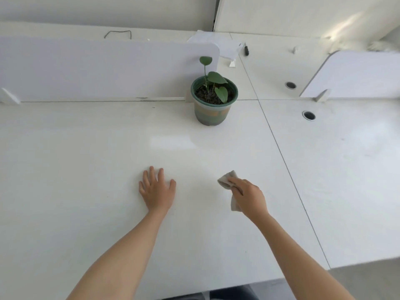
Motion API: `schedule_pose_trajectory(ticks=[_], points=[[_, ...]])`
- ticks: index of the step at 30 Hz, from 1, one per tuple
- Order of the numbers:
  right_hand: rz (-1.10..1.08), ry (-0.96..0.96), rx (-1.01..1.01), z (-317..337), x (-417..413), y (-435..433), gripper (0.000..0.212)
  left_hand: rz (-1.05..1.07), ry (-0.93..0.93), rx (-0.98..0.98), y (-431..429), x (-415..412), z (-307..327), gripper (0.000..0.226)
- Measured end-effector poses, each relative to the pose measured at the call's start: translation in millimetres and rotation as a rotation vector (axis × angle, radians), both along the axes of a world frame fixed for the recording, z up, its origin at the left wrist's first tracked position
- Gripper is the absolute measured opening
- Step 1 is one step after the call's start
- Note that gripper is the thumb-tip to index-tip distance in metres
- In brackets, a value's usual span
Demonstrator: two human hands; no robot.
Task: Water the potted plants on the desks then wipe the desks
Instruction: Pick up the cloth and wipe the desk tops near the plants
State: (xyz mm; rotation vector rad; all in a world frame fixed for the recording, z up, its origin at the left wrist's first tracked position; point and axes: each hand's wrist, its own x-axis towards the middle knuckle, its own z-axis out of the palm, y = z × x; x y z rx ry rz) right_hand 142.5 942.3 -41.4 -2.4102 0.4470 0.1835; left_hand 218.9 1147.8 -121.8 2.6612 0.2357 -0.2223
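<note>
The left hand (156, 189) lies flat on the white bench (86, 161), fingers (151, 173) spread and holding nothing. The right hand (249, 197) presses a grey cloth (227, 180) to the bench, fingers clamped on it. The plant (213, 83) stands upright in its green pot (211, 113) at the bench's far edge, just beside a white divider (97, 70), well apart from both hands.

Cloth (229, 184) partly under right hand (249, 197); far dark object (246, 50) perhaps a pen.
</note>
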Motion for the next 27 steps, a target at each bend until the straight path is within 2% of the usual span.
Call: schedule_pose_trajectory(ticks=[3,7,10,14,16,18,20,27], points=[[-0.104,-0.018,0.097,2.0,-42.9,-12.3,0.033,0.008,-0.042,-0.201,9.7,-4.3,8.7,0.055],[-0.194,-0.041,0.190,2.2,-84.1,-24.8,0.034,0.005,-0.124,-0.377,12.7,-36.3,25.2,0.050],[-0.181,-0.064,0.222,2.5,-107.2,-32.2,0.035,0.086,-0.135,-0.610,3.7,-78.4,40.3,0.039],[-0.164,-0.099,0.278,3.4,-136.3,-48.7,0.038,0.118,-0.138,-0.721,-20.7,-143.4,58.8,0.033],[-0.138,-0.099,0.287,5.7,-150.5,-59.5,0.037,0.127,-0.131,-0.744,-38.1,-177.8,62.3,0.038],[-0.092,-0.102,0.275,6.7,-163.6,-68.4,0.036,0.104,-0.105,-0.730,-56.6,-208.0,58.7,0.025],[-0.043,-0.102,0.262,4.7,-176.1,-74.4,0.037,0.064,-0.055,-0.697,-72.9,-232.6,50.5,0.023],[0.312,-0.001,0.203,-17.5,-228.4,-62.7,0.040,0.135,0.088,-0.563,-82.0,-328.4,21.1,0.028]])
